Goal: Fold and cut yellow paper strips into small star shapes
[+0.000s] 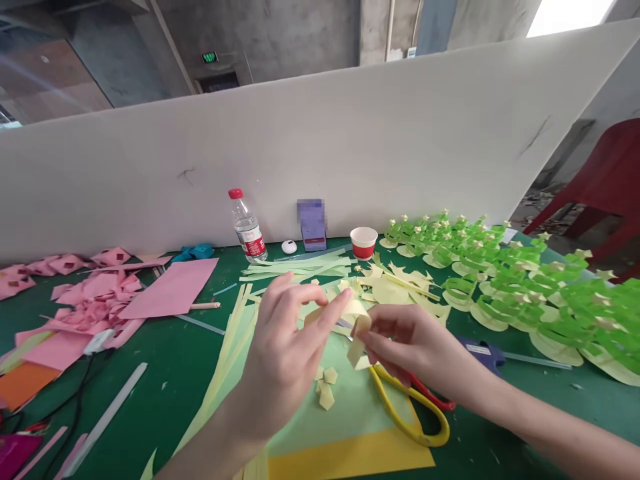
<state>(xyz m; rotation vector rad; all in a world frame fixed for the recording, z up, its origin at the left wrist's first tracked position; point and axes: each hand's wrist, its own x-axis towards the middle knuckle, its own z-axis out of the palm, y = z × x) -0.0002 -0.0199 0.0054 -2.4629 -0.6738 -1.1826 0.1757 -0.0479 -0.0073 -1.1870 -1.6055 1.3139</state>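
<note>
A pale yellow paper strip (358,351) is curled between my two hands above the green sheet. My right hand (413,337) pinches the strip between thumb and fingertips, and one end dangles below them. My left hand (290,343) has its fingers bent around the other part of the strip, partly hiding it. Just below the hands lie several small folded paper pieces (327,395) on a light green paper sheet (300,423). Scissors with yellow and red handles (431,439) lie under my right hand, their blades mostly hidden.
Long pale strips (227,360) lie left of my hands. Behind stand a water bottle (249,230), a phone (313,227) and a paper cup (363,244). Green paper crafts (530,287) fill the right, near a blue glue gun (483,355). Pink paper (173,287) covers the left.
</note>
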